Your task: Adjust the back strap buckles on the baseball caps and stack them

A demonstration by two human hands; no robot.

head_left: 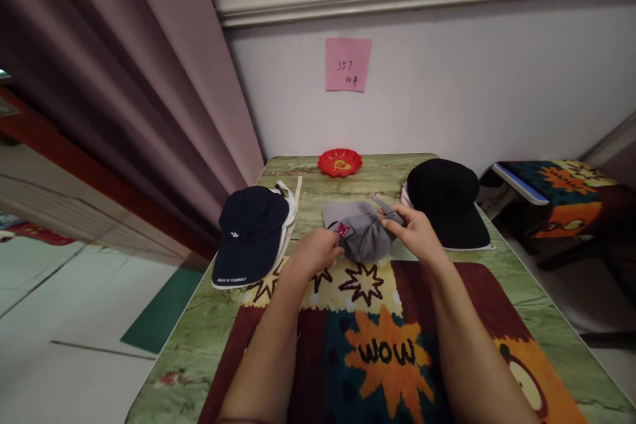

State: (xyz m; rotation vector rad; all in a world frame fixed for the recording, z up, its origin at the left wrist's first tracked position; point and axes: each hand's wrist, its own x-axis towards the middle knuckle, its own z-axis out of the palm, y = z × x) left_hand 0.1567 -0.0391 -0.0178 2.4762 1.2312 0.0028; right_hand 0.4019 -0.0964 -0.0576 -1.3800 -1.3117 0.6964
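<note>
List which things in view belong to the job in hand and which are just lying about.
Job: gray cap, held by left hand and right hand; probably navy cap and black cap too.
Lying about: red dish; pink note, on the wall.

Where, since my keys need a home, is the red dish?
In the head view, the red dish sits near the far edge of the table, below the pink note, left of the black cap.

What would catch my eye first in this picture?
Probably the mat in front, with "WOW" on an orange burst. Next, the red dish at the table's far edge, below a pink note on the wall. Between navy caps and black ones, two hands hold a gray cap.
</note>
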